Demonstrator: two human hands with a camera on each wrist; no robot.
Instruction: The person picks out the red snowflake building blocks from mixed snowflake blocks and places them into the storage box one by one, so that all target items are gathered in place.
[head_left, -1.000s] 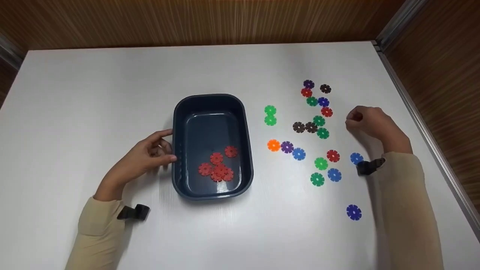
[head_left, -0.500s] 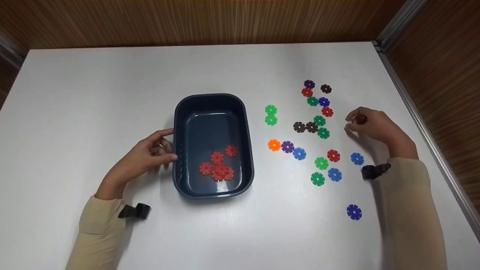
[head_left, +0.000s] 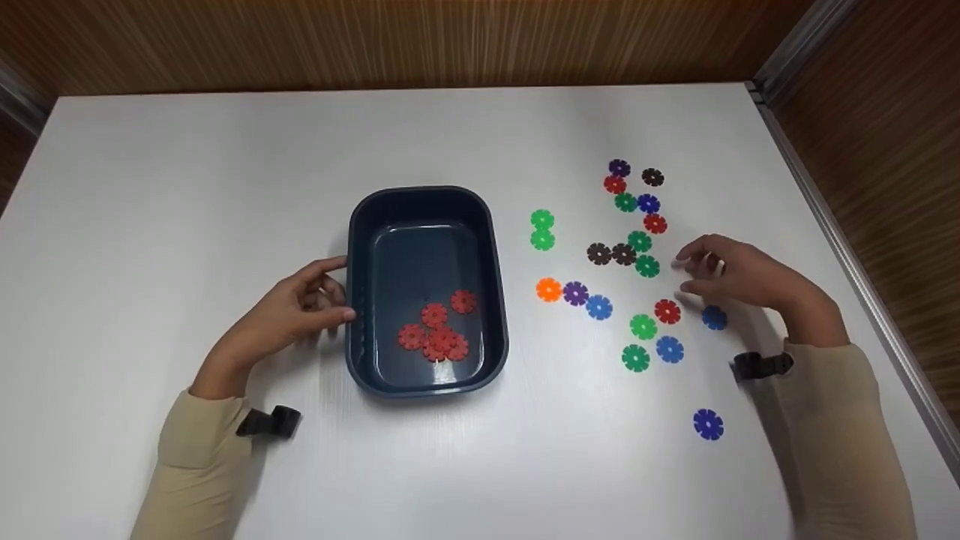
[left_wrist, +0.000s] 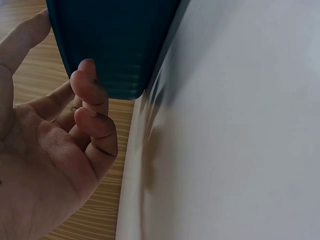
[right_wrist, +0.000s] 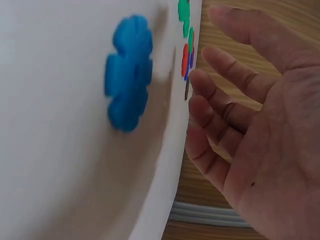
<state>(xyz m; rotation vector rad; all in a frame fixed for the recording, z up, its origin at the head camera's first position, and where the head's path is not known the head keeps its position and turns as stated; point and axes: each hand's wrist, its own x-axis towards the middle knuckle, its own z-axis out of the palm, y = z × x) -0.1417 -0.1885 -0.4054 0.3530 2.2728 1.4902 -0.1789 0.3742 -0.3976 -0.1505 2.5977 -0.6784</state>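
My left hand point(head_left: 285, 315) rests its thumb and a finger against the left side of a dark blue plastic bin point(head_left: 491, 247); its other fingers curl loosely, as the left wrist view shows. Several red snowflake discs point(head_left: 434, 315) lie on the bin's floor, some overlapping. My right hand point(head_left: 757, 277) hovers over the table's right part, fingers loosely bent and apart, holding nothing. Near its fingertips are a green disc point(head_left: 647, 266) and a red disc point(head_left: 667, 311). A blue disc point(right_wrist: 131, 75) lies below the hand, large in the right wrist view.
Discs of mixed colours lie scattered right of the bin, among them an orange disc point(head_left: 549, 289), a brown disc point(head_left: 598, 254) and, towards the front, a dark blue disc point(head_left: 708, 424). Wood-grain panels point(head_left: 420, 45) stand behind and right of the white table point(head_left: 187, 187).
My right hand has moved a little towards me, and its thumb and fingers have spread from nearly together. My left hand, the bin and the discs stay put.
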